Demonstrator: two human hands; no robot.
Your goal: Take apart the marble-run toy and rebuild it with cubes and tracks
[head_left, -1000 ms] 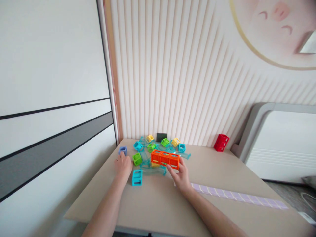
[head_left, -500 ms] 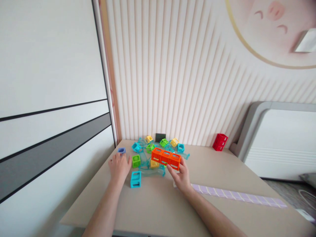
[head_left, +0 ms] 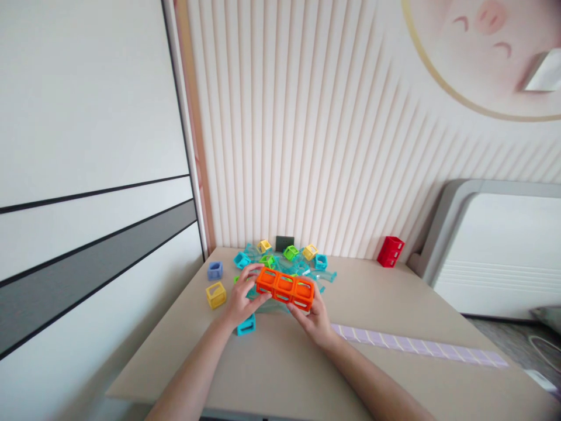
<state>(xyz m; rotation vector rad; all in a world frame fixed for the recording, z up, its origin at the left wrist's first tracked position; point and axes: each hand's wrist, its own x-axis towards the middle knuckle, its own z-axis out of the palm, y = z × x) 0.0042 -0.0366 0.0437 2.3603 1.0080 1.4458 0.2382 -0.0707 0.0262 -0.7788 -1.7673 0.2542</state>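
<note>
Three orange hollow cube blocks point(head_left: 284, 287) joined in a row are held in the air above the table. My right hand point(head_left: 316, 321) grips the right end, thumb along the front. My left hand point(head_left: 240, 299) is closed around the left end, thumb below and fingers behind. Under my left hand lies a light-blue hollow cube point(head_left: 246, 325), partly hidden by it. A yellow hollow cube point(head_left: 216, 295) and a periwinkle one point(head_left: 214, 270) lie left of that hand. Behind the orange row, translucent teal track pieces point(head_left: 326, 275) are partly covered.
Green point(head_left: 291, 252), yellow point(head_left: 310, 252) and blue cubes point(head_left: 321, 262) lie among the teal pieces by the ribbed wall. A dark box point(head_left: 284, 243) stands there. Red joined cubes point(head_left: 391, 251) stand at the back right. A purple segmented strip point(head_left: 421, 345) crosses the table's right side.
My left hand has moved right from beside the periwinkle cube and taken the left end of the orange row. The yellow cube at the left now shows. The orange row has shifted slightly left.
</note>
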